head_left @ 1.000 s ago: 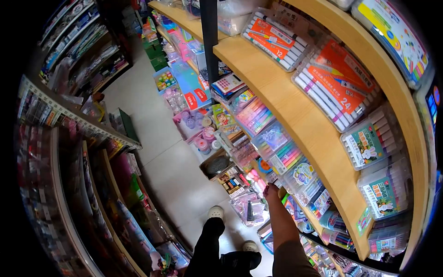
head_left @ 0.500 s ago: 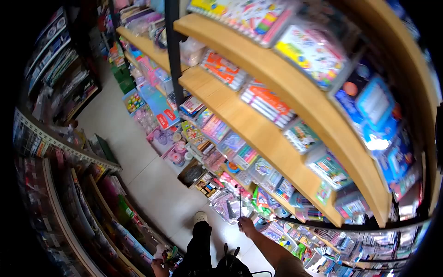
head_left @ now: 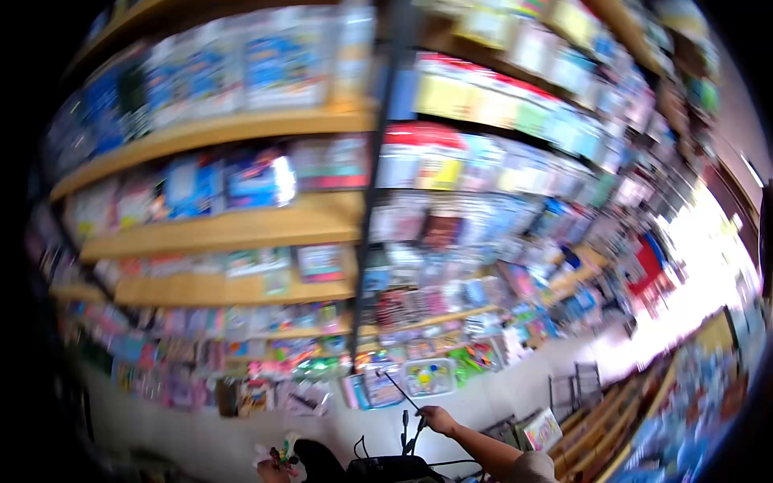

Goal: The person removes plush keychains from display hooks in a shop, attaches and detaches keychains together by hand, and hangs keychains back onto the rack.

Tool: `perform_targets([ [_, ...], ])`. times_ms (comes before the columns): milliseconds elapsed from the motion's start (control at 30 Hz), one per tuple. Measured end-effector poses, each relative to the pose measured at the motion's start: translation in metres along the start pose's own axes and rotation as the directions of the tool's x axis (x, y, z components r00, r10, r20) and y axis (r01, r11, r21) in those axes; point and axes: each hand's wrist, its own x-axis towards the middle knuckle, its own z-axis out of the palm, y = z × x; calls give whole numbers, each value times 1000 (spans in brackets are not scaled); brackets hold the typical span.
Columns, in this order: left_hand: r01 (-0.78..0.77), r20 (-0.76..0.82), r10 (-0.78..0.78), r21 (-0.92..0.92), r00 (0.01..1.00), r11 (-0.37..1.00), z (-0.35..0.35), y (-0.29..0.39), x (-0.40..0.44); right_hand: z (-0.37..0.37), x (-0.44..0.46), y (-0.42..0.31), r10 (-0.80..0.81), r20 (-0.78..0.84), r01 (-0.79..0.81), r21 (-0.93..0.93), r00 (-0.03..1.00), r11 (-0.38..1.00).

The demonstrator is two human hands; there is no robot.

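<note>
My right hand (head_left: 439, 420) is closed around one end of a thin dark stick (head_left: 400, 390), which slants up and left above the floor. Beyond its tip stand a clear tub (head_left: 429, 378) of small coloured items and a tray of packs (head_left: 382, 391). At the bottom edge, my left hand (head_left: 272, 473) is partly cut off; its fingers close on a small bundle of white and multicoloured pieces (head_left: 286, 451), too blurred to name. My dark-clothed leg (head_left: 318, 460) shows beside it.
Wooden shelves (head_left: 241, 229) with packaged stationery rise ahead, split by a black post (head_left: 374, 177). Boxes and packs line the floor at their foot. To the right are a low slatted wooden rack (head_left: 616, 414) and a bright, glaring aisle (head_left: 684, 282).
My view has swung to the right, bringing more shelves and the bright aisle into sight. Both hands keep hold of their things; the stick now tilts further left.
</note>
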Motion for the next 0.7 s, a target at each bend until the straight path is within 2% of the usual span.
perform_targets([
  [67,-274,-160,257,-94,953,957,53,25,23,-44,-58,54,90,-126,-105,-116,988,988],
  [100,-341,-127,331,-64,935,938,75,48,26,-62,-96,76,301,-177,-299,38,937,953],
  [133,-291,-11,300,-278,954,915,110,53,33,-77,-131,90,494,-182,-460,199,851,865],
  [200,-50,260,267,-622,928,781,185,57,36,-90,-196,141,498,-250,-417,313,831,853],
  [233,-132,298,310,-494,903,859,155,129,33,-94,-221,153,586,-231,-387,559,777,733],
  [267,-226,335,352,-360,874,905,102,233,30,-96,-245,164,656,-184,-315,763,732,565],
  [300,-116,470,241,-278,850,953,91,284,30,-98,-264,176,679,-211,-246,823,704,512],
  [333,-66,512,264,-372,817,926,51,355,22,-97,-276,185,701,-229,-173,875,675,453],
  [400,-341,440,488,-374,754,863,99,362,41,-96,-291,194,757,-203,-64,950,621,307],
  [433,-372,434,525,-392,732,842,110,372,46,-98,-295,197,783,-180,-10,973,595,232],
  [500,-386,435,538,-393,722,835,120,400,49,-99,-287,231,804,-6,106,992,594,-71],
  [533,-391,435,544,-395,718,831,126,415,53,-96,-282,256,794,80,161,962,603,-219],
  [567,-498,353,634,-406,688,766,145,415,60,-95,-282,278,696,126,203,907,707,-369],
  [600,-480,405,615,-390,677,786,162,416,65,-101,-283,284,699,124,227,893,704,-388],
  [667,-451,503,573,-353,647,820,194,427,81,-122,-280,287,772,76,269,912,631,-310],
  [700,-506,502,619,-359,604,784,210,434,88,-134,-278,291,804,43,283,924,592,-258],
])
